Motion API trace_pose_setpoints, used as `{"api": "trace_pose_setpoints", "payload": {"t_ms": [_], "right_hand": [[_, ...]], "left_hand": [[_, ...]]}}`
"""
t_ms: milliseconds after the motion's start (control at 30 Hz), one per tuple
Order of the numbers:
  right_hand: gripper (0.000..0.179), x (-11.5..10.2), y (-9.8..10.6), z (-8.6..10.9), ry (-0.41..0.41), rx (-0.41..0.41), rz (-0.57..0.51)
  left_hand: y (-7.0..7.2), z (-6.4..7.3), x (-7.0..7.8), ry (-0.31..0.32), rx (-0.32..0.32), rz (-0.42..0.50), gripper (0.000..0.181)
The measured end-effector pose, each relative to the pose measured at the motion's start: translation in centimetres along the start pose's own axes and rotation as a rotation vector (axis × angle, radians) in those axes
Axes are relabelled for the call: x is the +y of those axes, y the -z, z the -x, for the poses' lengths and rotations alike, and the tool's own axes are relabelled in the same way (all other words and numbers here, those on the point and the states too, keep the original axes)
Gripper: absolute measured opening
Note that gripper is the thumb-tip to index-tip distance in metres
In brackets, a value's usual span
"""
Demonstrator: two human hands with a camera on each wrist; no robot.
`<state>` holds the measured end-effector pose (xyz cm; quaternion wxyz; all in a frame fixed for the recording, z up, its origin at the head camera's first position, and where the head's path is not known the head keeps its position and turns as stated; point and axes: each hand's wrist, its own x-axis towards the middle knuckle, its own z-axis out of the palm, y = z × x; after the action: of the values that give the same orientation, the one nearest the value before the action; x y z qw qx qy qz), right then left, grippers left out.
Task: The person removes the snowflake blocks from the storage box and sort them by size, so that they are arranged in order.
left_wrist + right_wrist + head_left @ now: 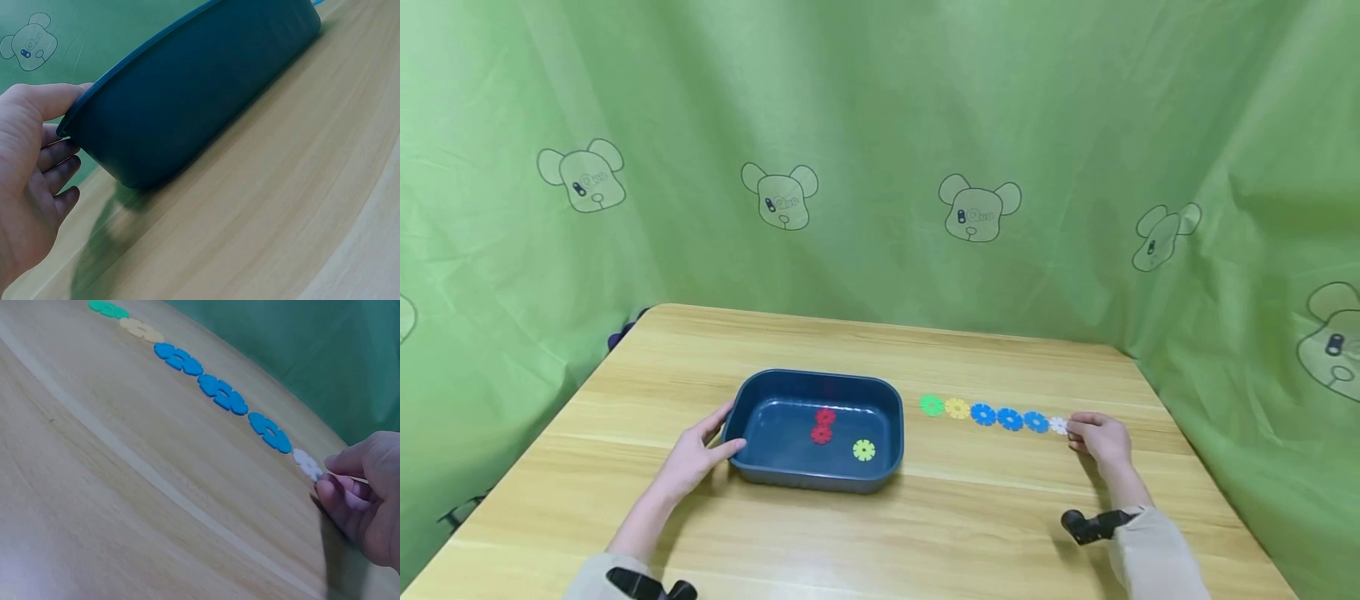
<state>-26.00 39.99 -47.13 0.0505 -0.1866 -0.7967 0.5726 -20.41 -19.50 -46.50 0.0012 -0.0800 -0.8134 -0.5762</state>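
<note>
My left hand (694, 457) grips the left rim of a dark blue plastic basin (805, 482), thumb over the edge and the other fingers outside, as the left wrist view shows. Inside the basin lie two red notched plastic discs (822, 434) and a yellow-green one (864, 450). To its right, a row of similar discs runs along the table: green (932, 406), yellow (957, 408), three blue ones (1010, 419) and a white disc (1057, 425). At the row's right end, my right hand (1103, 439) pinches the white disc's outer edge with thumb and fingertips.
Everything stands on a light wood-grain table (970, 533). A green curtain (880, 100) with printed bear heads hangs behind the table and down both sides. Each wrist wears a black strap mount (1097, 527).
</note>
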Motion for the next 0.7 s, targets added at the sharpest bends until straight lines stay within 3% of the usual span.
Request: {"api": "trace_pose_setpoints", "payload": {"t_ms": [167,367,500,700], "right_hand": [[0.044,-1.1,0.4,0.7,0.025,-0.022,-0.012],[0.047,-3.7,0.0,1.5,0.142,-0.036,0.070],[0.046,-4.8,-0.7,1.5,0.200,-0.125,0.003],[0.047,-7.9,-2.9,3.1,0.292,-0.233,0.068]], "left_hand": [[0.0,0.0,0.0,-0.004,0.004,0.003,0.066],[0.1,0.0,0.0,-0.010,0.013,-0.004,0.067],[0.1,0.0,0.1,-0.008,0.008,-0.006,0.067],[0.0,0.0,0.1,-0.001,0.001,0.010,0.066]]}}
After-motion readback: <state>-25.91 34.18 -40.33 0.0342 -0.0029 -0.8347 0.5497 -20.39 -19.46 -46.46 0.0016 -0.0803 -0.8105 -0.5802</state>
